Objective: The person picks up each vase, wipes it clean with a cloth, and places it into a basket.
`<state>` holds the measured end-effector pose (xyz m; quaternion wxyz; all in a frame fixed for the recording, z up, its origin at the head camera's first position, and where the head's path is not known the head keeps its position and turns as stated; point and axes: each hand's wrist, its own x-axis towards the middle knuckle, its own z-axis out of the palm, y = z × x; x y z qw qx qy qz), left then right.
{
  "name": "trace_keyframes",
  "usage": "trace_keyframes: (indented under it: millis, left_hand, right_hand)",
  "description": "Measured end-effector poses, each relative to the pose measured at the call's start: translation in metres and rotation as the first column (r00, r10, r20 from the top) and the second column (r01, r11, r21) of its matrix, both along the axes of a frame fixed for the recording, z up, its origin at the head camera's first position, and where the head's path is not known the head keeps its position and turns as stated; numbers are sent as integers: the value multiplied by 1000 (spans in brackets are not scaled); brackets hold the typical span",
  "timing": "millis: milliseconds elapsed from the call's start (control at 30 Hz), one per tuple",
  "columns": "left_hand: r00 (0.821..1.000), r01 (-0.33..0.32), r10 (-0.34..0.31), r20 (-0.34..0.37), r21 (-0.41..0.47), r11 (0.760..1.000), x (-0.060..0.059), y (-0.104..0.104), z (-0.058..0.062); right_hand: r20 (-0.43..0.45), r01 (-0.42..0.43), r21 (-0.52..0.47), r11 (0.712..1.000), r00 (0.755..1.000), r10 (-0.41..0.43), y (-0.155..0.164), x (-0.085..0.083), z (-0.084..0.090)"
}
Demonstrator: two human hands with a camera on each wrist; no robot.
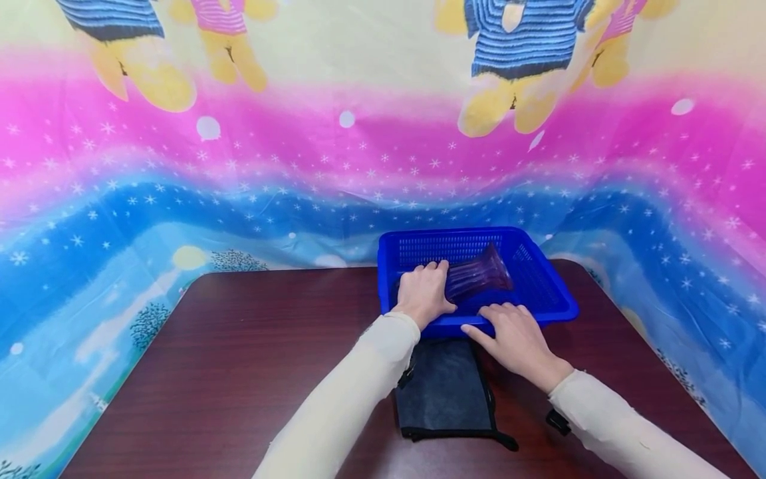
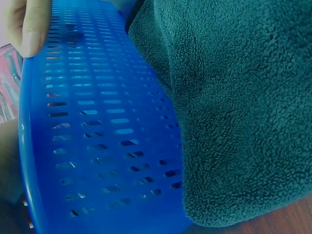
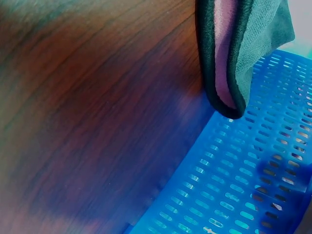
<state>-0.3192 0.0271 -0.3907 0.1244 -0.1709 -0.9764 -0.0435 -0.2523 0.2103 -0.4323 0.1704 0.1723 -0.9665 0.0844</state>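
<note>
A purple see-through fluted glass vase [image 1: 481, 274] lies on its side in a blue plastic basket [image 1: 553, 307], its flared mouth toward the right. My left hand [image 1: 423, 293] reaches over the near rim and holds the vase's other end, which the hand hides. The right hand [image 1: 517, 339] grips the basket's near rim, fingers over the top and thumb on the outer side. Glass [image 2: 7, 83] also shows past the rim in the left wrist view. Just in front of the basket lies a dark grey plush cloth [image 1: 443, 389] with black edging, beneath the left wrist.
The basket stands at the back of a dark reddish-brown wooden table [image 1: 269, 352]. Behind the table hangs a printed curtain [image 1: 335, 159] with cartoon bears. In the right wrist view, the cloth's edge [image 3: 226, 58] shows a pink strip beside the slotted basket wall [image 3: 234, 180].
</note>
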Motion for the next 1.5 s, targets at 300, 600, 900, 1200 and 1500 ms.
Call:
trace_keyframes:
  millis: [300, 600, 900, 1200, 1500]
  left_hand:
    - [999, -8, 9, 34, -24, 1000, -1, 2, -2]
    - [998, -13, 14, 56, -24, 1000, -4, 2, -4]
    - [996, -15, 19, 89, -41, 999, -9, 3, -7]
    - [996, -11, 16, 92, -48, 999, -12, 2, -10]
    - [994, 5, 0, 107, -42, 999, -11, 2, -10]
  right_hand:
    - [-9, -3, 2, 1000, 1000, 3, -1, 1, 0]
    - [-11, 5, 10, 1000, 1000, -5, -1, 0, 1]
    - [-16, 1, 13, 1000, 1000, -1, 1, 0, 0]
    - [-13, 4, 8, 1000, 1000, -4, -1, 0, 0]
    - [-16, 4, 15, 1000, 1000, -4, 0, -1, 0]
